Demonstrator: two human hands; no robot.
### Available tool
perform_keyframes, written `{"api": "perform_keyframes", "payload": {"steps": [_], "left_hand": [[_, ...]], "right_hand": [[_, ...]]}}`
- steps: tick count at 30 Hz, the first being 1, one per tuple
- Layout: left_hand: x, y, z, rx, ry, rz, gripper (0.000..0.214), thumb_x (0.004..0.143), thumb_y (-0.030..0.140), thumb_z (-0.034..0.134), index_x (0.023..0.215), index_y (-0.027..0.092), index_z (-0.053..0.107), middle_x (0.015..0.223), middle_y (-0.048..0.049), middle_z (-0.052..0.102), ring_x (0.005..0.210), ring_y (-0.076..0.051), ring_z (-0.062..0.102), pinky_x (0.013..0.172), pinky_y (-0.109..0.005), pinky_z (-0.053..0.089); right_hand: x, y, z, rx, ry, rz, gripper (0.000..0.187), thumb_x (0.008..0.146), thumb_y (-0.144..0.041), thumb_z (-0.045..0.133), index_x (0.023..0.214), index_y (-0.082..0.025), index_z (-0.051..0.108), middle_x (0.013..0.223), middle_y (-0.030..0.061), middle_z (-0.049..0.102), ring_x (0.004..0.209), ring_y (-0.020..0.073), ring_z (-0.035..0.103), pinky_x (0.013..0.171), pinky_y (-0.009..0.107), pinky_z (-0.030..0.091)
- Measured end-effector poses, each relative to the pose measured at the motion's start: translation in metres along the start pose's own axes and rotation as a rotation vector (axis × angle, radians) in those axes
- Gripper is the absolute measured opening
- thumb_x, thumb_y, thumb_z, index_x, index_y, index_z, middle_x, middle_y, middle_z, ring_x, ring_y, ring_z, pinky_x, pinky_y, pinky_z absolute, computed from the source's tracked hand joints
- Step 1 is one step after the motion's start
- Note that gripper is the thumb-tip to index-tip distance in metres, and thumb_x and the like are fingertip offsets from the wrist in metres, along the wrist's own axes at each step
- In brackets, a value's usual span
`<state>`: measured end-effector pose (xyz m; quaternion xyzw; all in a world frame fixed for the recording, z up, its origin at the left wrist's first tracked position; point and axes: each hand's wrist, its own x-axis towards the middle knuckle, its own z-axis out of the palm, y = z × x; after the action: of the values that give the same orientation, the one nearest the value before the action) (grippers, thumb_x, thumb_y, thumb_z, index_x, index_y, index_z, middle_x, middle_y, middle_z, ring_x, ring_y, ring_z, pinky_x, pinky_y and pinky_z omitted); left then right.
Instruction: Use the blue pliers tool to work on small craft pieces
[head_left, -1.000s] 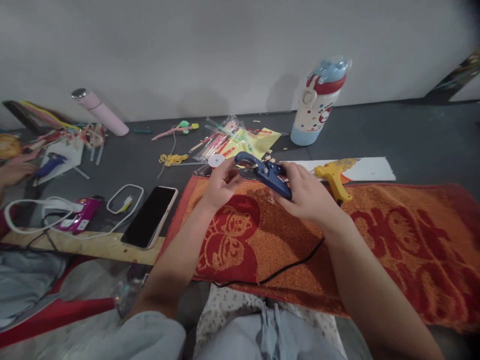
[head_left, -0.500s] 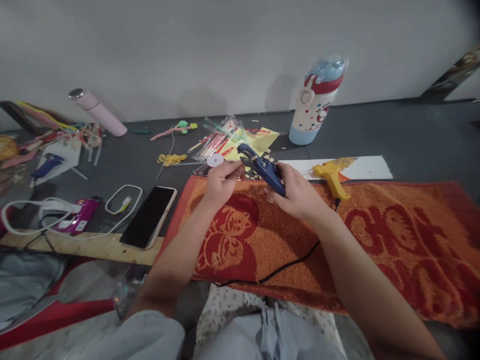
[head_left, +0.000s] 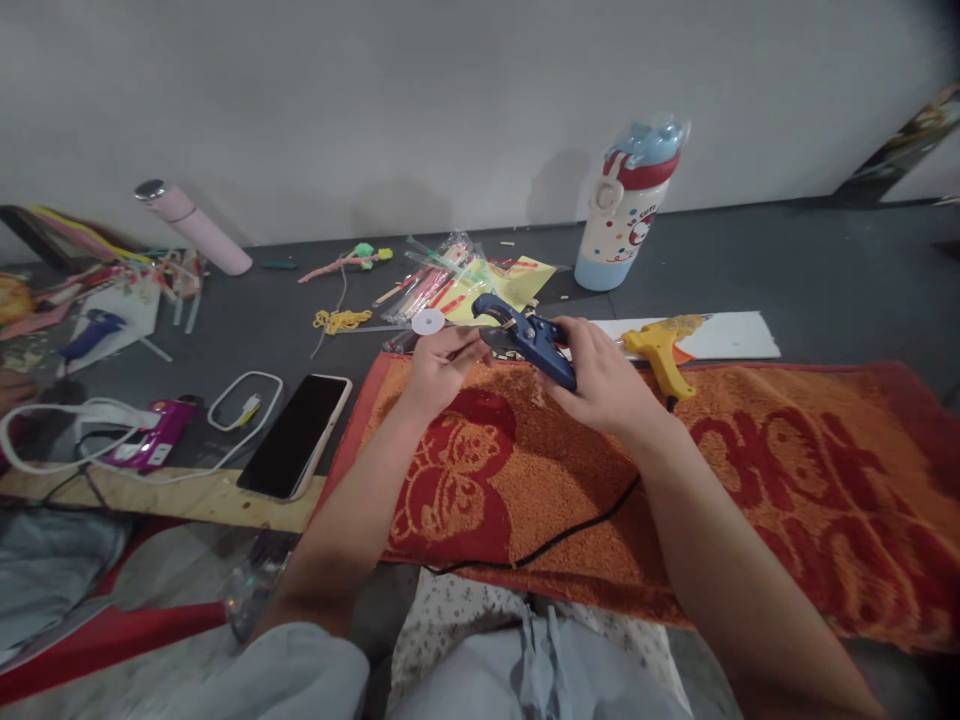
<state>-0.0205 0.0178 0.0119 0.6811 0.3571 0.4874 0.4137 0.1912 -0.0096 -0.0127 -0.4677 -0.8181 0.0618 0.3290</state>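
Note:
My right hand [head_left: 600, 378] is wrapped round the handles of a blue hand cutter [head_left: 536, 345], a plier-like tool with a curved upper jaw and a dark blade. Its jaws point left, toward my left hand [head_left: 442, 370]. The fingers of that hand are pinched together right at the jaws; what they hold is too small to make out. Both hands are above an orange and red towel [head_left: 577, 480]. Behind the cutter lies a yellow sheet [head_left: 517, 288] with small cut bits scattered about it.
A yellow glue gun [head_left: 664, 355] rests on a white board [head_left: 739, 335], its black cord crossing the towel. Behind stands a bottle [head_left: 626, 215]. Leftward are a phone [head_left: 296, 435], a pink flask [head_left: 199, 230], yellow string [head_left: 341, 320] and a purple power strip [head_left: 157, 435] with white cables.
The cutter's jaws are spread wider and its handles have shifted slightly right and down with my right hand. My left hand stays pinched at nearly the same place.

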Motion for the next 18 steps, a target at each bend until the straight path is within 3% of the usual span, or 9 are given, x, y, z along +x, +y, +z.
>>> {"api": "perform_keyframes", "payload": {"steps": [10,18], "left_hand": [[-0.003,-0.005,-0.005,-0.123,-0.042,-0.004,0.028,0.073,0.046,0.072,0.074,0.019,0.074,0.056,-0.0017,0.063,0.052,-0.010,0.054,0.054,-0.025,0.044],[-0.004,-0.003,-0.003,-0.068,-0.103,-0.035,0.035,0.076,0.050,0.067,0.076,0.016,0.073,0.055,-0.0029,0.063,0.050,-0.008,0.053,0.050,-0.023,0.041]], "right_hand": [[-0.001,0.001,-0.007,0.055,-0.036,-0.061,0.058,0.085,-0.051,0.049,0.129,-0.015,0.038,0.113,0.0186,0.057,0.104,0.0346,0.056,0.087,0.051,0.047],[-0.002,0.005,-0.019,0.020,-0.096,-0.056,0.058,0.084,-0.049,0.051,0.130,-0.015,0.040,0.117,0.0180,0.057,0.106,0.0339,0.056,0.088,0.049,0.047]]}}
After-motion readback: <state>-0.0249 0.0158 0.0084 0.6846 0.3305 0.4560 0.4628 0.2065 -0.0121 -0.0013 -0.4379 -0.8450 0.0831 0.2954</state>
